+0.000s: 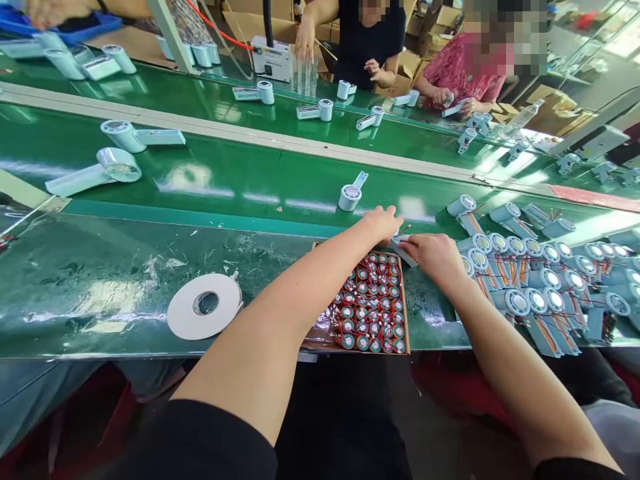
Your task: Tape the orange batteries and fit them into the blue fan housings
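Note:
My left hand (381,224) reaches across the box of batteries, its fingers bent over the near end of a pale blue handheld fan (403,252). Most of that fan is hidden by my hands. From the right, my right hand (434,256) pinches the same fan, and thin wires stick up between the two hands. Below them lies a shallow cardboard box (406,313) holding rows of green-wrapped cylindrical batteries (373,303) with red wires. Just beyond my left hand, another pale blue fan (350,197) rests on the green conveyor belt.
Many pale blue fans (515,301) with orange strips and wires crowd the bench at right. A white tape roll (186,308) lies at left. Two fans (123,137) sit on the belt (240,173) at far left. Across the line, co-workers (373,43) handle parts.

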Demonstrator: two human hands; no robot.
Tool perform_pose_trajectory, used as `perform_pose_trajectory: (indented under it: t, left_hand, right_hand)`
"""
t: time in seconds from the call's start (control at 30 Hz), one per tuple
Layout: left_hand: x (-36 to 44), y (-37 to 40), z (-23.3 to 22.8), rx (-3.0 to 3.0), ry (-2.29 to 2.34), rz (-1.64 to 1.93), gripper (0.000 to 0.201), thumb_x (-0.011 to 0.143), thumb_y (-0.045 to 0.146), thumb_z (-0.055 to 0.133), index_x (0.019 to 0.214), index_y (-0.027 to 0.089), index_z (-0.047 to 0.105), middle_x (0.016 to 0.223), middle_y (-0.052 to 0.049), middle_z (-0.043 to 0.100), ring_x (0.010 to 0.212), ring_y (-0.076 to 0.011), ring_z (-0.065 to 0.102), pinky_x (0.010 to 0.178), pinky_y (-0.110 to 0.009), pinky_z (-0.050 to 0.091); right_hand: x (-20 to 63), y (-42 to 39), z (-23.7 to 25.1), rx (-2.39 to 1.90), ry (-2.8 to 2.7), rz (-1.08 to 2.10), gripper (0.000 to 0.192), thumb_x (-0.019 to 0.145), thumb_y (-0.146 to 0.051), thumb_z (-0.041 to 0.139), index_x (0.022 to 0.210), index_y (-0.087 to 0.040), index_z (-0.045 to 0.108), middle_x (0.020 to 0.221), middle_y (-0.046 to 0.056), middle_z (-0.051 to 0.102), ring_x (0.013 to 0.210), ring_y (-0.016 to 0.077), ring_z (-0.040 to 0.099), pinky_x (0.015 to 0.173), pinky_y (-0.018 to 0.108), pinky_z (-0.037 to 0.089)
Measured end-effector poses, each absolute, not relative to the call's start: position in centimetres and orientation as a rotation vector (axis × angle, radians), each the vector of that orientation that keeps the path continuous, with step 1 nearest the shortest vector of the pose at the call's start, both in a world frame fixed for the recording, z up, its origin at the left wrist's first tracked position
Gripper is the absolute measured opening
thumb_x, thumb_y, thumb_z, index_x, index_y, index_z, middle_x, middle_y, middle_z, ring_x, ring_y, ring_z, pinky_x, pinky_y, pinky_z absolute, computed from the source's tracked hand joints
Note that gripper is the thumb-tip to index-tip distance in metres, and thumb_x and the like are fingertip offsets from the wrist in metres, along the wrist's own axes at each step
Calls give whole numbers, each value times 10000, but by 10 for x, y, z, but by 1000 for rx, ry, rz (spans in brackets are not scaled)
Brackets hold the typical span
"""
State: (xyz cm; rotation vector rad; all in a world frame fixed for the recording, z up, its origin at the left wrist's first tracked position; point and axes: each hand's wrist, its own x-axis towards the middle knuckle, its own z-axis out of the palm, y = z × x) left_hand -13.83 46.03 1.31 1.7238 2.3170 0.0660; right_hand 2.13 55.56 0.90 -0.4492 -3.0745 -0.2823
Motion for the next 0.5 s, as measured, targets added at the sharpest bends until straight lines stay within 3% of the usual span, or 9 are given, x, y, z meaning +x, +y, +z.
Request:
perform_pose_trajectory:
  t: [0.23, 0.37, 0.5]
  left_hand:
    - [-137, 458, 14, 1669, 2321, 104, 731, 796, 280, 733, 1478, 155, 503, 1486, -226, 432, 1328, -422, 500, 1075, -541, 469]
    - [-137, 462, 24, 1629, 2283, 124, 760, 761, 295, 757, 1470, 156, 517, 1497, -239, 443, 1343, -433, 502, 1074, -558, 469]
    - [-141, 413, 54, 1702, 2198, 225, 875, 753, 411, 805, 1536, 256, 444, 1572, -149, 445, 1381, -329, 515, 1141, -451, 453]
  right_hand:
    - [3, 547, 6, -524, -3258, -257, 421, 1086, -479, 437, 1161, -208, 750, 1004, 149, 757, 913, 307, 717, 743, 341, 483]
    - [-5, 553, 5, -497, -3300, -210, 422, 1072, -477, 443, 1113, -198, 758, 997, 159, 757, 934, 313, 720, 759, 342, 489]
    - [-1, 553, 7, -328, -3335, -104, 311, 1049, -358, 478, 1068, -210, 752, 1046, 110, 772, 998, 276, 724, 804, 300, 493]
